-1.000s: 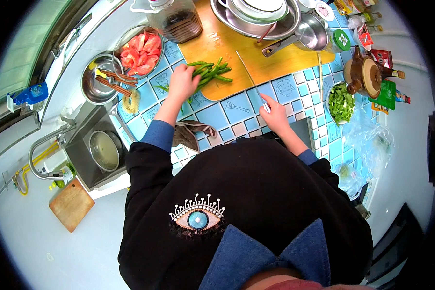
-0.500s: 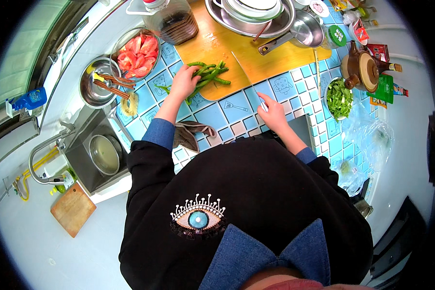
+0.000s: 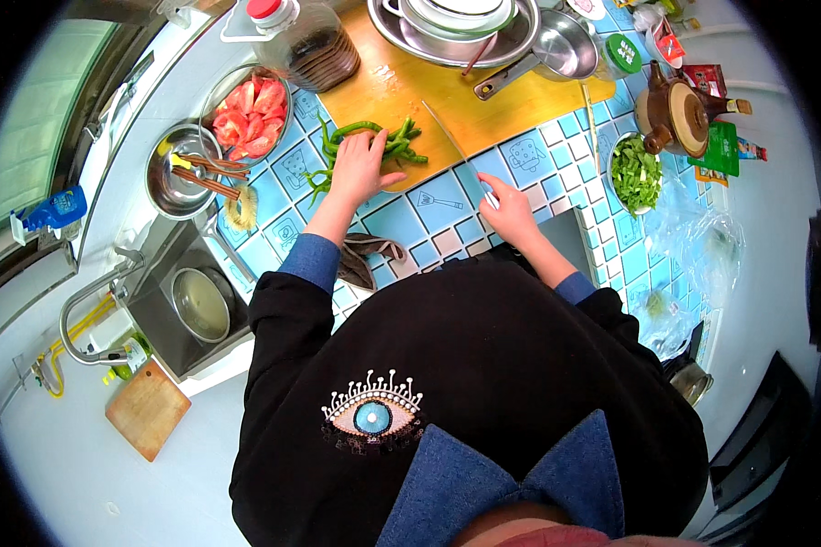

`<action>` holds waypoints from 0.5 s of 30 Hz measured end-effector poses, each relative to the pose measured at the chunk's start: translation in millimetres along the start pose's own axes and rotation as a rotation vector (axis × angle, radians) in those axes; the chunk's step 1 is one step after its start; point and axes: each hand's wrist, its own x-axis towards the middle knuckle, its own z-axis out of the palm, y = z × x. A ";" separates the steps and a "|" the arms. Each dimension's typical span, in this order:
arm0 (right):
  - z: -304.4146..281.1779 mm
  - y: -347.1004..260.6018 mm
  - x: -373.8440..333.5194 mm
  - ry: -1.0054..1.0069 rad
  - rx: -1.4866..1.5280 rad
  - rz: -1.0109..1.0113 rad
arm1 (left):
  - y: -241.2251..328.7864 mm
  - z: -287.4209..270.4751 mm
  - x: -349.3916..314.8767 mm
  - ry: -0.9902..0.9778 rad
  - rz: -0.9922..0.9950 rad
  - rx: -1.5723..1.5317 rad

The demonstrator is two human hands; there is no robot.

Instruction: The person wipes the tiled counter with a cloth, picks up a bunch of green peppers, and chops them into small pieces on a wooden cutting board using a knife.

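Observation:
A bunch of long green peppers (image 3: 399,146) lies at the near left corner of the wooden cutting board (image 3: 474,114), some hanging past its edge over the tiles. My left hand (image 3: 360,170) is bent over them, fingers curled on the bunch and thumb along its near side. My right hand (image 3: 513,214) is closed round the white handle of a kitchen knife (image 3: 449,135). The blade slants up and left over the board, to the right of the peppers, apart from them.
Cut tomatoes fill a glass bowl (image 3: 287,114) at left, near a steel bowl (image 3: 161,187) with chopsticks. A jug of dark liquid (image 3: 324,59), stacked basins (image 3: 524,46) and a saucepan (image 3: 567,50) stand behind. Chopped greens (image 3: 637,173) and a brown clay pot (image 3: 689,123) are at right.
My left hand has shifted right and nearer over the peppers, with its fingers laid across the bunch. The knife now shows more of its blade over the board.

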 end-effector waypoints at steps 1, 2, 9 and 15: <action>-0.6 -0.7 -0.2 -0.005 -0.003 0.006 | 0.4 2.6 0.0 -0.046 -0.004 0.046; -0.9 -1.0 -0.6 -0.009 -0.006 0.012 | -0.5 7.7 -0.1 -0.042 -0.021 0.066; 1.2 6.5 -0.8 -0.024 -0.072 -0.064 | 0.5 23.8 14.5 -0.116 -0.192 0.100; -0.1 9.0 0.3 -0.046 -0.116 0.024 | 10.7 14.0 12.6 -0.117 -0.225 0.081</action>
